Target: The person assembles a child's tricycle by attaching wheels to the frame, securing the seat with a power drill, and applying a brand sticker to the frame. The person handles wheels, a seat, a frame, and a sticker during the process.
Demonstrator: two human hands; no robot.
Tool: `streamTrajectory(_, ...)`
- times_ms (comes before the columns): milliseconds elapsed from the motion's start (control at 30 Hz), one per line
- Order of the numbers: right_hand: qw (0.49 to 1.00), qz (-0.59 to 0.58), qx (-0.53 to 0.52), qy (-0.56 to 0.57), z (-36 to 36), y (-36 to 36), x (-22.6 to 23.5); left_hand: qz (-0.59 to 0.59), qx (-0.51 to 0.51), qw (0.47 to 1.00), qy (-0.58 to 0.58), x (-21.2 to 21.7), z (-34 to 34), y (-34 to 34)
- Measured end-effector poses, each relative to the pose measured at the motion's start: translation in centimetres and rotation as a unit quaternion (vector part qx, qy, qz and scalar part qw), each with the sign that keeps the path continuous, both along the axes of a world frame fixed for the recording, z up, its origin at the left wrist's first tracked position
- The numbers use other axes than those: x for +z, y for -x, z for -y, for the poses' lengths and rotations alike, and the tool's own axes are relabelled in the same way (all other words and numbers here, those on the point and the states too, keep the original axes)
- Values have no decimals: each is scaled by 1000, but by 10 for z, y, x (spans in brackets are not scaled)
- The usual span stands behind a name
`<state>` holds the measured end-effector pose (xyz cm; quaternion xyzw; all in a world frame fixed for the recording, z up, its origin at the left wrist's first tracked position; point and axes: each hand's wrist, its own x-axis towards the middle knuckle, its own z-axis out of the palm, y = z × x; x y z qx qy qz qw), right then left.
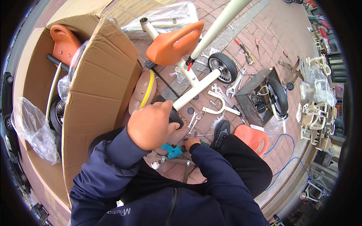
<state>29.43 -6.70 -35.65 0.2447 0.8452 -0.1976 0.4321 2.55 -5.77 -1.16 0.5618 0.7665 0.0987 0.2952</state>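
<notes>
Left hand [151,124] grips a black rubber wheel [174,117], likely steadying the cream metal tube [197,90] beyond; right hand [192,144], beside a teal plastic drill [173,151], has an unclear hold

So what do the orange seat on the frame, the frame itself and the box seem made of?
Seat: probably moulded plastic, smooth with a soft sheen and rounded edges. Frame: likely metal tubing, painted glossy cream; one tube end shows hollow. Box: brown cardboard, matte, with creased flaps.
</notes>
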Motion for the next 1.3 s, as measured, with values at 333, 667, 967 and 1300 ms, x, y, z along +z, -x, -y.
streamTrajectory(333,980,-47,184,54,-88,39,260,75,-248,964,62,-66,-5,-58)
streamTrajectory(667,882,-422,112,-175,-131,-23,410,359,-177,906,-136,-94,-23,-131)
streamTrajectory(967,857,-395,-315,101,-103,-40,320,766,317,560,17,-84,-71,-113)
streamTrajectory(1300,674,-472,-567,41,-113,-6,248,671,214,689,171,-138,-104,-106)
